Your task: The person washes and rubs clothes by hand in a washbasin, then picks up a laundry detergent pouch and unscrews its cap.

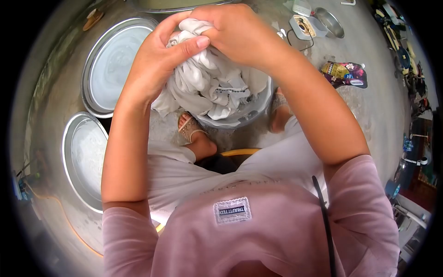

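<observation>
A bunched white cloth [196, 83] hangs in heavy folds below my two hands, with a strip of dark-edged trim showing low on it. My left hand [173, 48] is closed round its upper part, thumb pressed across the front. On the other side my right hand [230, 30] grips the same bunch, its fingers mostly turned away from view. Beneath the cloth stands a round, pale basin [263, 104] between the feet. Some folds spill over the basin's left side. Its inside is largely covered by the cloth and my arms.
Two wide metal basins, one upper [87, 87] and one lower [69, 157], stand on the concrete floor at left. A dark, flowered detergent pouch [344, 74] lies at right. Beyond it are a white container [302, 27] and a metal bowl [330, 23]. An orange hose [69, 221] runs lower left.
</observation>
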`<act>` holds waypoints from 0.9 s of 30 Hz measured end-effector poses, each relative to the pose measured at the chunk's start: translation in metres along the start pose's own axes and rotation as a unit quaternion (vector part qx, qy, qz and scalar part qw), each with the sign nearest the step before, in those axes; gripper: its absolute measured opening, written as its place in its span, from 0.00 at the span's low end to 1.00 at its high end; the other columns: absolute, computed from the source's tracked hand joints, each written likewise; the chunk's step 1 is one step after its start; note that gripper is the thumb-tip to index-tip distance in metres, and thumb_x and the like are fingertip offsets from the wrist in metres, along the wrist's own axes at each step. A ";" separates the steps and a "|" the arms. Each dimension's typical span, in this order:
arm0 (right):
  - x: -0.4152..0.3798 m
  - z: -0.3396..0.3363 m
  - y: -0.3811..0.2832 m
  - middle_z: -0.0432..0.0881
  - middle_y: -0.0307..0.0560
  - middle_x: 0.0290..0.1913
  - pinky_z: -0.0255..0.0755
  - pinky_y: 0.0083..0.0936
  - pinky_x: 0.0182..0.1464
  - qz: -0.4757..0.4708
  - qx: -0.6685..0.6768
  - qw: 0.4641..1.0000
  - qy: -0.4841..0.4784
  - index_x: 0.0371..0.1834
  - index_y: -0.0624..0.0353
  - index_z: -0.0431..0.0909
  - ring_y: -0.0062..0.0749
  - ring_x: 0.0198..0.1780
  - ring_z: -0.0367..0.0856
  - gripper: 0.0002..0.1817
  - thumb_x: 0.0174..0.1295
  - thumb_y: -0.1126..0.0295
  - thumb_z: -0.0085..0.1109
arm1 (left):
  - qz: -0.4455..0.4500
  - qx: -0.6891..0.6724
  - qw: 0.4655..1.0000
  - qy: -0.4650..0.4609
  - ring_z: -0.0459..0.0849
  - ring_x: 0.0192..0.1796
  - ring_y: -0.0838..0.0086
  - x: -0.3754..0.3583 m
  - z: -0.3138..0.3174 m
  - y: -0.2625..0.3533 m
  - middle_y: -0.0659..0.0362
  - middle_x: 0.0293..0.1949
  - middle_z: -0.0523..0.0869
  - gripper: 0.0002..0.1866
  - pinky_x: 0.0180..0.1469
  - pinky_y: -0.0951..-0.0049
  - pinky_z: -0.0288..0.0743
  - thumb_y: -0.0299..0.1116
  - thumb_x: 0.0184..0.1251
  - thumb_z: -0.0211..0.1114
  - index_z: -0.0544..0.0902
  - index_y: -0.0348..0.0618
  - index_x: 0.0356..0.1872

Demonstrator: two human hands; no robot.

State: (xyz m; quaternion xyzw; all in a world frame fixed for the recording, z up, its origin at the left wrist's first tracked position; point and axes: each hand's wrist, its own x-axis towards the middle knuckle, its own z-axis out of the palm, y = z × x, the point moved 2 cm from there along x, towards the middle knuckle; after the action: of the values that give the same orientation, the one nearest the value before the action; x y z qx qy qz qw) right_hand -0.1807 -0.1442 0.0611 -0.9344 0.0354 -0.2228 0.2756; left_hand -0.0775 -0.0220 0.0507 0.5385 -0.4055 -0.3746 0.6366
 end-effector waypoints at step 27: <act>-0.019 -0.076 0.034 0.82 0.43 0.32 0.71 0.31 0.39 0.177 0.367 0.890 0.203 0.34 0.57 0.77 0.35 0.34 0.78 0.06 0.58 0.71 0.50 | -0.001 -0.079 0.989 0.127 0.83 0.39 0.75 0.011 -0.064 -0.007 0.58 0.39 0.84 0.18 0.45 0.76 0.77 0.42 0.65 0.62 0.78 0.37 0.47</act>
State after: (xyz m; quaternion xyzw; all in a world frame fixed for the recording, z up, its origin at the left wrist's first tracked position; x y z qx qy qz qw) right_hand -0.2291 -0.2078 0.0924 -0.6791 0.1713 -0.3521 0.6209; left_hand -0.0146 -0.0089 0.0388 0.5303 -0.2898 -0.3346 0.7230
